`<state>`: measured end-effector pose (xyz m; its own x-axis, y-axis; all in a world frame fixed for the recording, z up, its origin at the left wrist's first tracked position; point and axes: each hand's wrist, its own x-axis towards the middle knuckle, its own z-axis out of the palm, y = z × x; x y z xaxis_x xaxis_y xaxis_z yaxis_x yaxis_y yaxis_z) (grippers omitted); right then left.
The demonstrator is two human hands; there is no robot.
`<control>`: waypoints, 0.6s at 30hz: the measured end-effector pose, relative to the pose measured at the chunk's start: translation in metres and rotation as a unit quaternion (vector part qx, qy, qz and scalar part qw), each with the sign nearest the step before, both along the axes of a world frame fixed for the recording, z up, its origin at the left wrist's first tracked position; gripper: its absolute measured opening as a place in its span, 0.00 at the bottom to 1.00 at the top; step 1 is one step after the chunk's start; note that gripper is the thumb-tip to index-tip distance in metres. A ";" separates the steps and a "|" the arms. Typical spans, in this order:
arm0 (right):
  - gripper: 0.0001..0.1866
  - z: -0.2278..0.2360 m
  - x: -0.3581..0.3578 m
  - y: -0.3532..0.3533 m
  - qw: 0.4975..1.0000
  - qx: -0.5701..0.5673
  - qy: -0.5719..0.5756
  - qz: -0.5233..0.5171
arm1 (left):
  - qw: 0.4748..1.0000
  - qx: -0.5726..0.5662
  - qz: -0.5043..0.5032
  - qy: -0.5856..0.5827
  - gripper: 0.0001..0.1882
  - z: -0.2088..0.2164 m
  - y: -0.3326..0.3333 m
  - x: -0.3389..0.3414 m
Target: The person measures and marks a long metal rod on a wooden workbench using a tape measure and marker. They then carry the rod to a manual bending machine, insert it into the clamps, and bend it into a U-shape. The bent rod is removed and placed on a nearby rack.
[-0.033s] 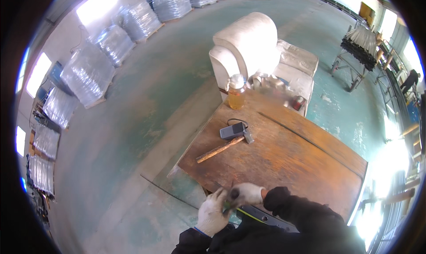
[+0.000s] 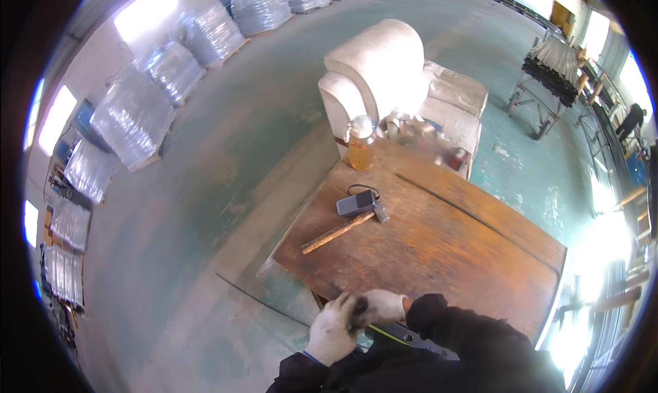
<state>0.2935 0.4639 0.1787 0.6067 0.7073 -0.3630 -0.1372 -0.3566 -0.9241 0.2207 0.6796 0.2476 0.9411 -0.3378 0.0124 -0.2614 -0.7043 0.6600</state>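
My left hand [image 2: 333, 330] and my right hand [image 2: 384, 306], both in white knitted gloves, meet at the near edge of a worn brown wooden table [image 2: 439, 256]. Their fingers close around a small dark thing [image 2: 358, 306], mostly hidden and too blurred to name. Under my right forearm lies a grey bar with a yellow-green edge and a round hole [image 2: 408, 337]. Farther up the table, a hammer with a wooden handle [image 2: 336, 234] rests beside a grey handheld device with a black strap [image 2: 356, 203].
A lidded jar of amber liquid [image 2: 361, 146] stands at the table's far corner. Beyond it sits a pale armchair [image 2: 377, 67] with blurred clutter in front. Wrapped pallets [image 2: 133, 124] line the left wall. A cart of long tubes [image 2: 552, 70] and a distant person [image 2: 630, 121] are at right.
My left fingers have moved up and in against my right hand, covering the greenish part that showed between them. The whole view has shifted slightly; the things on the table keep their places.
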 end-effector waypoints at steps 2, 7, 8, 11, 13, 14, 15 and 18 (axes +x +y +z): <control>0.22 -0.014 -0.012 -0.006 0.999 0.001 0.051 0.003 | 0.999 -0.006 -0.036 0.032 0.39 -0.005 -0.013 0.000; 0.23 -0.009 -0.040 -0.022 0.981 0.051 0.128 -0.133 | 0.995 -0.034 -0.027 0.087 0.35 -0.007 -0.025 0.003; 0.23 -0.009 -0.045 -0.022 0.979 0.043 0.124 -0.158 | 0.995 -0.032 -0.017 0.097 0.33 -0.008 -0.028 0.004; 0.25 -0.011 -0.053 -0.025 0.954 0.046 0.200 -0.217 | 0.986 -0.031 0.035 0.163 0.27 -0.029 -0.032 0.001; 0.25 -0.014 -0.056 -0.029 0.940 0.053 0.241 -0.235 | 0.992 -0.044 0.044 0.110 0.22 -0.039 -0.033 -0.002; 0.25 -0.014 -0.056 -0.031 0.939 0.056 0.244 -0.236 | 0.994 -0.051 0.049 0.084 0.20 -0.043 -0.033 -0.003; 0.25 -0.011 -0.054 -0.031 0.939 0.059 0.245 -0.235 | 0.994 -0.054 0.048 0.083 0.21 -0.043 -0.034 -0.002; 0.24 0.013 -0.044 -0.036 0.955 -0.006 0.208 -0.212 | 0.995 -0.046 0.041 0.077 0.21 -0.039 -0.036 -0.001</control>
<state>0.2495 0.4276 0.1915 0.6389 0.4247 -0.6414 -0.6259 -0.1978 -0.7544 0.2200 0.6432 0.2087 0.9587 -0.2634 -0.1077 -0.0952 -0.6537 0.7508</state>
